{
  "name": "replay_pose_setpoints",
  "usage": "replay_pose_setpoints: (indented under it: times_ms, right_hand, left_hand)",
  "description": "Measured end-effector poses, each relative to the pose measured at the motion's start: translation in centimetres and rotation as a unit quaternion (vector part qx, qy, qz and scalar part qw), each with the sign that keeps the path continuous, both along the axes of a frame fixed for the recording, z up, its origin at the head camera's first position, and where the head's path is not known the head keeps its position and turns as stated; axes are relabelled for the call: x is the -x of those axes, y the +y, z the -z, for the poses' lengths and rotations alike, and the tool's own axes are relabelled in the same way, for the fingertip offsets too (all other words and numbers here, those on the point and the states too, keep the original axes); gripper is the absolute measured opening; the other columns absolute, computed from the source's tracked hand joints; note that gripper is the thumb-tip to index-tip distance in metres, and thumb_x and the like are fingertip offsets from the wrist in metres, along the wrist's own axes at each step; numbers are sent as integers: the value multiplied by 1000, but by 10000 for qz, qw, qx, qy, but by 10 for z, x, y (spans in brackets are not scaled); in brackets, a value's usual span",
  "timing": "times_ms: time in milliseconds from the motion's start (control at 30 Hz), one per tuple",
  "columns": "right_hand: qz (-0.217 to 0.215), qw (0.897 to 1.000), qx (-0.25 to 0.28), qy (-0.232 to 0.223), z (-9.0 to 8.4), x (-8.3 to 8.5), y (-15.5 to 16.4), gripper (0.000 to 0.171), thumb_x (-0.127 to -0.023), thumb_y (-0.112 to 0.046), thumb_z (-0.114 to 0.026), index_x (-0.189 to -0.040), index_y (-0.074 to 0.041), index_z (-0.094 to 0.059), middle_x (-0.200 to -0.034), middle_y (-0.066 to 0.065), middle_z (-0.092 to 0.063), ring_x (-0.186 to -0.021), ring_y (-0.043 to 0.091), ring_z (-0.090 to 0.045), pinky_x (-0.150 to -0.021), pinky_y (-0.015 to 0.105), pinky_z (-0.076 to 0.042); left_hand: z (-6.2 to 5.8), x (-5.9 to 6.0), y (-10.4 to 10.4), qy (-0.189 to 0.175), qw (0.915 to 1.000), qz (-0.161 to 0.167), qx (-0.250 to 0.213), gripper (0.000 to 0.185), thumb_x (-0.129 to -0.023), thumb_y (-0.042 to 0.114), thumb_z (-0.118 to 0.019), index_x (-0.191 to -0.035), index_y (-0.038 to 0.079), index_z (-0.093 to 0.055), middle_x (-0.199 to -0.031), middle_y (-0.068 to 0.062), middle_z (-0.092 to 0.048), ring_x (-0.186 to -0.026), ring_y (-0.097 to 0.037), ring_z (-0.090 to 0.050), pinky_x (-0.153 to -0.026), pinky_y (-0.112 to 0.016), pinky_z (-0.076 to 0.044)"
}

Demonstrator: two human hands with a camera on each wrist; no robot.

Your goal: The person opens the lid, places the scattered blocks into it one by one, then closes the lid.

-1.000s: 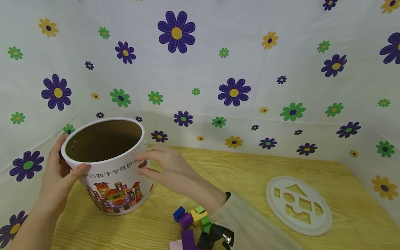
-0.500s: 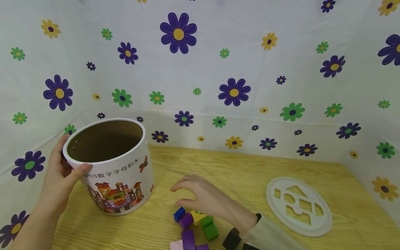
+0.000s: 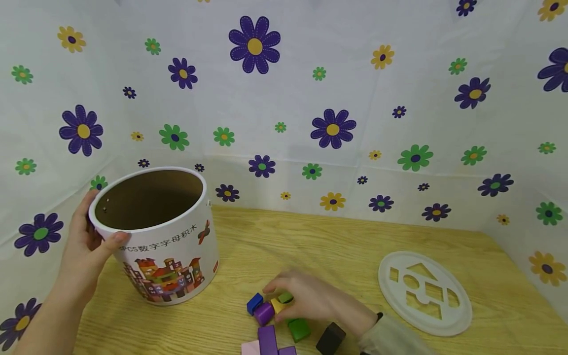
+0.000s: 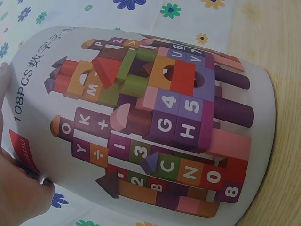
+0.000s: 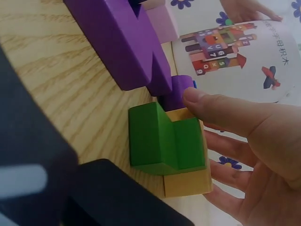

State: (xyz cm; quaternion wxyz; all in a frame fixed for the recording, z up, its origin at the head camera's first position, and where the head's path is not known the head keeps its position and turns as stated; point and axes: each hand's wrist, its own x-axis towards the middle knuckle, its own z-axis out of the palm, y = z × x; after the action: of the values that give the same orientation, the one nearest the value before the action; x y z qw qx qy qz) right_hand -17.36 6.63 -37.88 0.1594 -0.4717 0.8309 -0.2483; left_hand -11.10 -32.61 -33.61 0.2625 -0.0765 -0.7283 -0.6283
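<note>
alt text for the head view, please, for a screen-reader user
A person's left hand holds the rim of an open white block tub on a wooden table, while the right hand reaches into a pile of coloured blocks. A white shape-sorter lid lies flat to the right.

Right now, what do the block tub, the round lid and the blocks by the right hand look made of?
Block tub: likely cardboard, with a brown matte inside and a glossy printed wrap.
Shape-sorter lid: probably white moulded plastic, smooth, with clean cutouts.
Green block and yellow block: painted, possibly wood, matte with crisp edges.
</note>
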Motion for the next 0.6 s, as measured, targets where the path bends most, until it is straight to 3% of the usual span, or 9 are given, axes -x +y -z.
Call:
replay_pose_setpoints:
  times_ms: [600]
  right_hand:
    - [-409,9952,308,835,0,-4,-3,47,-84,-38,-73,-123,-15,-62,-121,-7,-59,-113,9,-51,-98,30,-42]
  left_hand:
    - [-7,11,-4,-183,9998,-7,8,79,-92,2,-59,-153,24,-14,-151,-10,-19,-139,-21,-21,-93,-8,-37]
